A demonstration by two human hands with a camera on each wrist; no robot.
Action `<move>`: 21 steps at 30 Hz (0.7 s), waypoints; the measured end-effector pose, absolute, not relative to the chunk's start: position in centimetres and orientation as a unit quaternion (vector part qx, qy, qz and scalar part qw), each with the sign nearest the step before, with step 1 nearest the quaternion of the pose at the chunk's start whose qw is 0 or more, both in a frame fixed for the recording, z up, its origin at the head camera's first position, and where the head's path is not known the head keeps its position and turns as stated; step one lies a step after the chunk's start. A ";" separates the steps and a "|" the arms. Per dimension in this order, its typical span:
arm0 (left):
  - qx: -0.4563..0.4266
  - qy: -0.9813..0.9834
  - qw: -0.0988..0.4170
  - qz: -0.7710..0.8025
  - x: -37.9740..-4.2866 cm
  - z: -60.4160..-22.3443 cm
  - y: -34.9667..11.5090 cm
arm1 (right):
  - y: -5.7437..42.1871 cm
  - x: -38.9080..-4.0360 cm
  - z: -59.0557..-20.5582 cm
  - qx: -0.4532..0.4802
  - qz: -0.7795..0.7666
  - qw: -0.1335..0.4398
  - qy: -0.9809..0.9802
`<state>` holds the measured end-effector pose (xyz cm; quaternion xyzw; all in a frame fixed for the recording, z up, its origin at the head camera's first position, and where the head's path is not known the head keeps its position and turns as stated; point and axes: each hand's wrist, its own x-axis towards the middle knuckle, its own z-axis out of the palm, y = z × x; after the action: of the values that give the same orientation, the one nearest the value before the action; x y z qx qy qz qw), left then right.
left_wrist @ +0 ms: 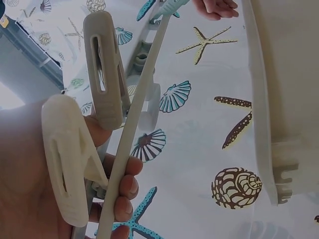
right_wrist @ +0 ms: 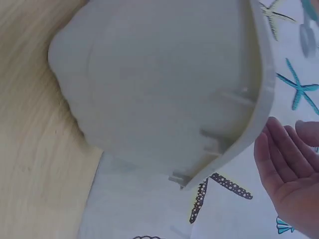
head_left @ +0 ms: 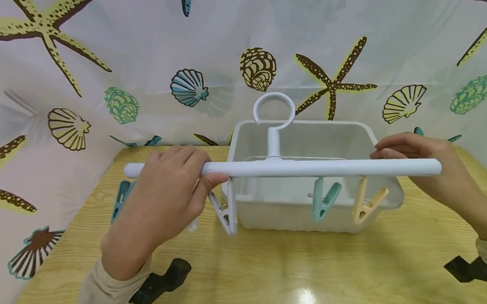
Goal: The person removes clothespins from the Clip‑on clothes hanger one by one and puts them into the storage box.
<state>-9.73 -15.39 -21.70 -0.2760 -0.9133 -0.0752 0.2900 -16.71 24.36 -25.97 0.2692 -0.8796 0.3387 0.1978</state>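
Note:
My left hand (head_left: 165, 194) grips a white clip hanger (head_left: 275, 166) by its bar, near the left end, holding it level in front of a white plastic bin (head_left: 289, 216). The hanger's hook (head_left: 293, 110) points up. From the bar hang a white clothespin (head_left: 227, 214), a green clothespin (head_left: 324, 202), a peach clothespin (head_left: 368, 203) and a blue clothespin (head_left: 121, 201). Another pale clothespin (left_wrist: 67, 164) is mostly hidden by the left hand in the head view. My right hand (head_left: 438, 150), fingers loosely extended, is beside the bin's right rim, behind the bar's right end.
The bin stands on a wood-grain table (head_left: 271, 269). A white curtain (head_left: 215, 43) printed with starfish and seashells hangs behind and along the sides. Black wrist mounts (head_left: 162, 281) are strapped at both sleeves.

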 end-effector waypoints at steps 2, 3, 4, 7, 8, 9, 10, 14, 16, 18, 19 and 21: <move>-0.276 -0.911 0.297 -0.078 -9.7 -21.6 -15.4 | 24.7 -15.5 -26.3 0.231 0.410 0.170 -0.866; -0.277 -0.909 0.300 -0.078 -9.7 -21.6 -15.4 | 24.7 -14.9 -26.6 0.218 0.438 0.153 -0.859; -0.279 -0.909 0.301 -0.079 -9.7 -21.6 -15.3 | 24.7 -14.3 -26.8 0.209 0.469 0.131 -0.848; -0.280 -0.907 0.304 -0.080 -9.6 -21.7 -15.2 | 24.4 -12.7 -27.9 0.216 0.560 0.049 -0.798; -0.280 -0.907 0.304 -0.080 -9.7 -21.7 -15.2 | 24.3 -12.2 -28.3 0.220 0.579 0.025 -0.784; -0.280 -0.907 0.304 -0.080 -9.7 -21.8 -15.1 | 24.1 -11.8 -28.6 0.225 0.592 0.007 -0.774; -0.280 -0.907 0.303 -0.079 -9.7 -21.8 -15.1 | 24.0 -11.5 -28.8 0.228 0.606 -0.009 -0.762; -0.279 -0.909 0.299 -0.077 -9.7 -22.1 -14.9 | 23.6 -10.4 -29.6 0.259 0.645 -0.051 -0.717; -0.279 -0.909 0.300 -0.076 -9.7 -22.2 -14.9 | 23.3 -10.2 -30.0 0.294 0.665 -0.067 -0.684; -0.279 -0.908 0.304 -0.077 -9.7 -22.2 -14.8 | 22.9 -10.2 -30.3 0.322 0.682 -0.085 -0.652; -0.279 -0.907 0.305 -0.077 -9.7 -22.3 -14.8 | 22.7 -10.2 -30.4 0.333 0.687 -0.092 -0.639; -0.281 -0.907 0.304 -0.075 -9.8 -22.3 -14.7 | 22.4 -10.1 -30.6 0.334 0.698 -0.097 -0.626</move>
<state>-9.76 -14.71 -22.28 -0.2806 -0.9071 -0.0754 0.3045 -10.06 22.36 -30.59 0.3340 -0.6259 0.6981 -0.0968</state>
